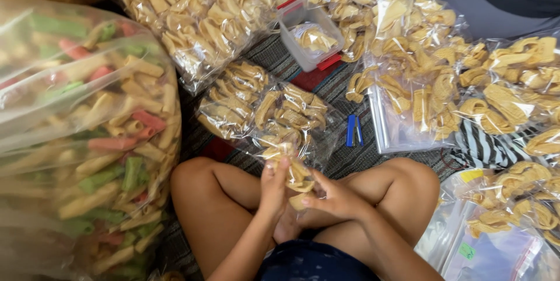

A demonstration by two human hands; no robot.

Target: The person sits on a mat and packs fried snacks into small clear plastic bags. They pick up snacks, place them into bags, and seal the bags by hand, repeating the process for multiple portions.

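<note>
- Above the crossed legs, in the middle of my view, I see the left hand (274, 184) and the right hand (332, 199) close together.
- The left hand's fingers (284, 164) are pinched on the bottom edge of a small clear bag of yellow snacks (286, 117).
- The right hand's fingers (309, 202) hold one curled yellow snack piece (300, 180) just under that bag.
- The small bag lies on the striped mat (274, 53), right in front of the knees, with its near end lifted in the hands.
- A huge bag of yellow, green and red sticks (87, 141) stands on the left.
- Many more bags of yellow snacks (198, 18) lie all around.
- A clear plastic box (309, 36) sits farther back, with snacks inside.
- A small blue clip (353, 130) lies on the mat, near the right knee.
</note>
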